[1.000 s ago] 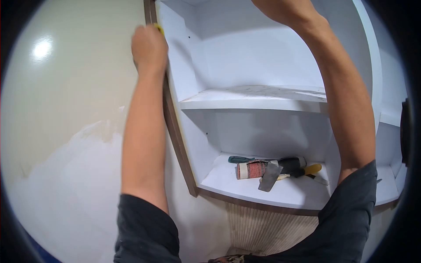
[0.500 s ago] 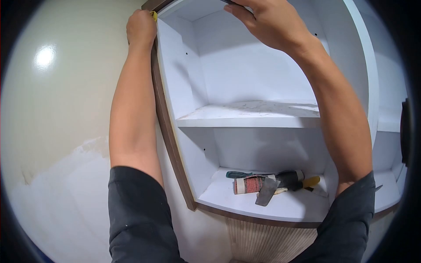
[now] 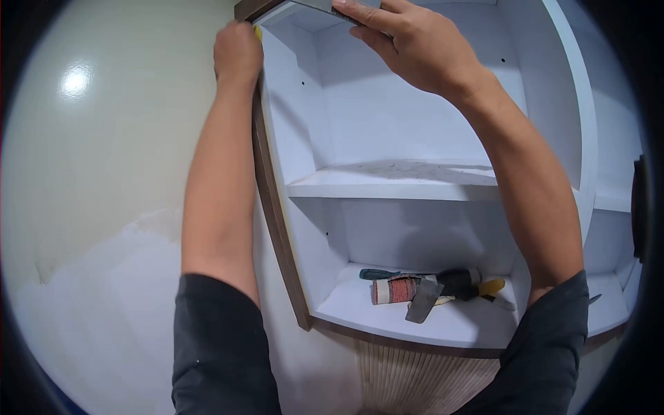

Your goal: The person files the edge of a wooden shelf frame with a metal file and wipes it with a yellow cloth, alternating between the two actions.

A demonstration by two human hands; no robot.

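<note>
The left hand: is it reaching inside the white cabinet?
No, the left hand, closed on a yellow thing, is outside, against the cabinet's brown front edge near the top corner.

Glossy cream wall [image 3: 104,173] on the left, a bright glare [image 3: 75,79] bouncing off it high up, and a paler white patch [image 3: 104,304] across its lower part. Right against it stands the white cabinet [image 3: 415,124], with a brown edge strip [image 3: 277,221] down its side, a middle shelf [image 3: 394,188], a bottom shelf [image 3: 353,308] and a ribbed panel [image 3: 422,377] underneath.
</note>
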